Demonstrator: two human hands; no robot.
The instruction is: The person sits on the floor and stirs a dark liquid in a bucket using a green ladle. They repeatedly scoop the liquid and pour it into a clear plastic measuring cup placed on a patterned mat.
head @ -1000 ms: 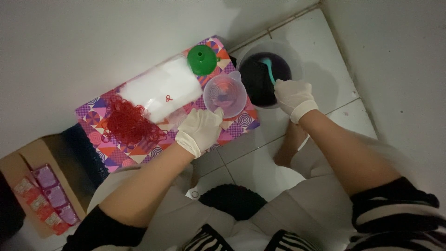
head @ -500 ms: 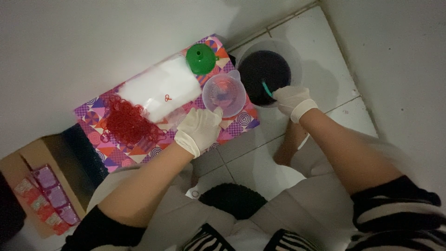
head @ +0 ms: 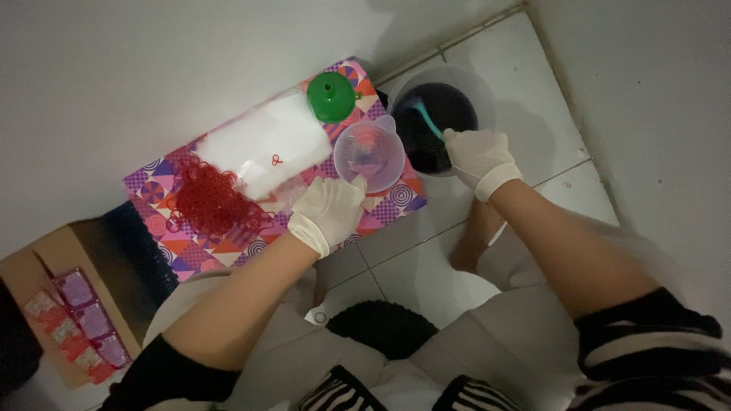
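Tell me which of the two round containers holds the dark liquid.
The big clear bowl on the tiled floor, where the right hand holds a teal utensil. The smaller clear cup at the left hand looks nearly empty.

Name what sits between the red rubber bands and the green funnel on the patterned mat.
In the head view, a stack of clear plastic bags lies on the patterned mat between the red rubber bands and the green funnel.

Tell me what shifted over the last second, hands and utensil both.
The right hand drew back toward the near rim of the dark bowl, then went in again; the teal utensil in its grip swung with it, as in stirring. The left hand kept its grip on the clear cup. Green funnel, red bands and patterned board stayed put.
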